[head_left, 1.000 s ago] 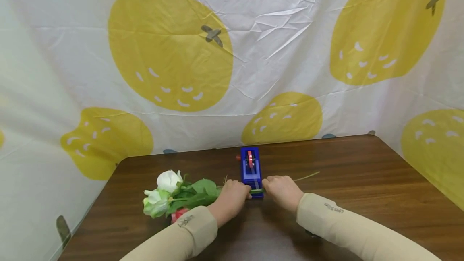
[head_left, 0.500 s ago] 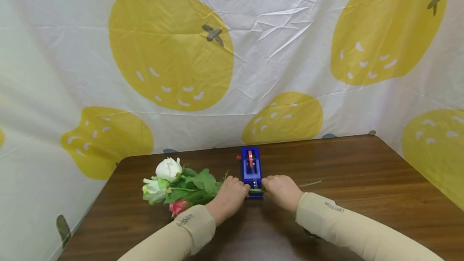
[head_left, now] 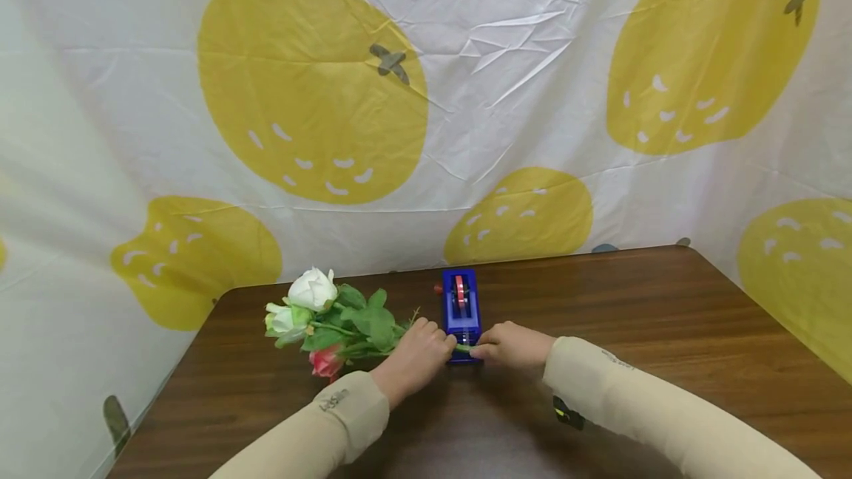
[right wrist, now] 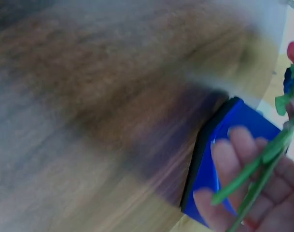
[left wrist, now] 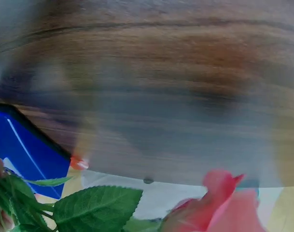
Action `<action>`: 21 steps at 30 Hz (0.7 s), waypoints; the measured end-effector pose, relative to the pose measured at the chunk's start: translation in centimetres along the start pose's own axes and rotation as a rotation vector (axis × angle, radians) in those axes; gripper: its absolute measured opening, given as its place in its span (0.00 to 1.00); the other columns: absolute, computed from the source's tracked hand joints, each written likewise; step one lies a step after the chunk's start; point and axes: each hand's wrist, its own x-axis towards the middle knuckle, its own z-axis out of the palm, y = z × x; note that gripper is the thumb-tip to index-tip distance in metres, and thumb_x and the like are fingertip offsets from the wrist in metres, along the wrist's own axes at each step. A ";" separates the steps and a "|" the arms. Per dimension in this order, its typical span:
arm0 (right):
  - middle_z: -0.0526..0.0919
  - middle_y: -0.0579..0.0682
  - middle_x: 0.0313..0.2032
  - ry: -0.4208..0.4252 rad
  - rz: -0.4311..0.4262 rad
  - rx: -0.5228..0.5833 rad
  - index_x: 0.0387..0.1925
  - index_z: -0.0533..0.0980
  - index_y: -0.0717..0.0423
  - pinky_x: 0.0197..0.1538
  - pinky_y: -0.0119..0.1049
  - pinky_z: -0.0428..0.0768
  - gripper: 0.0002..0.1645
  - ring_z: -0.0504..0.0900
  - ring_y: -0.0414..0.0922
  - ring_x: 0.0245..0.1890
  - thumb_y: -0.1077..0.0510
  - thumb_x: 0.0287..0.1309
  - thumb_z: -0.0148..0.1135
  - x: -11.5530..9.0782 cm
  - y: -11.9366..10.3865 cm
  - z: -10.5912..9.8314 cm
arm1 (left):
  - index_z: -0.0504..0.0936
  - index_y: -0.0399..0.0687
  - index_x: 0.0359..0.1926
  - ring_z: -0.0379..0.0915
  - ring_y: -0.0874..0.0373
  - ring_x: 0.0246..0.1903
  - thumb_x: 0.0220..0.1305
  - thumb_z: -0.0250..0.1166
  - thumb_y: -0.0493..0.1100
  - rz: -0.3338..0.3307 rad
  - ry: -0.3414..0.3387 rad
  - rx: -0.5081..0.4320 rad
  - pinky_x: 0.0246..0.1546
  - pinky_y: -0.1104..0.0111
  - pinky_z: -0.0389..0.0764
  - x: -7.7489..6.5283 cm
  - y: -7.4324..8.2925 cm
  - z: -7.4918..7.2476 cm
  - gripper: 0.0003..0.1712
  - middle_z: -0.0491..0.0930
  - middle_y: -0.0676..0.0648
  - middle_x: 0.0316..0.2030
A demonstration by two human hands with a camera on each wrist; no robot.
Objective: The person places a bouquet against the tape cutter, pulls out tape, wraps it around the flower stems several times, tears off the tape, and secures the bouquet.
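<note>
Flower bunch [head_left: 369, 322]: left hand [head_left: 418, 353] curled round stems [right wrist: 276, 146], likely steadying; right hand [head_left: 518, 344] loosely uncurled against stems; tape dispenser [head_left: 461, 323] beyond fingers.

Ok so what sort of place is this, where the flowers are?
Probably an indoor, sheeted-off work corner, perhaps set up for recording: a white sheet printed with yellow fruit shapes hangs behind and beside a wood-grain table, and a blue tape dispenser stands on that table.
</note>
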 end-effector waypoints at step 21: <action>0.80 0.51 0.24 -0.088 0.145 0.380 0.35 0.74 0.69 0.33 0.39 0.78 0.11 0.79 0.42 0.24 0.62 0.64 0.49 0.7 0.6 1.0 | 0.80 0.48 0.28 0.69 0.60 0.22 0.54 0.58 0.38 0.214 0.176 0.193 0.31 0.68 0.68 -0.6 -0.9 0.4 0.04 0.78 0.53 0.22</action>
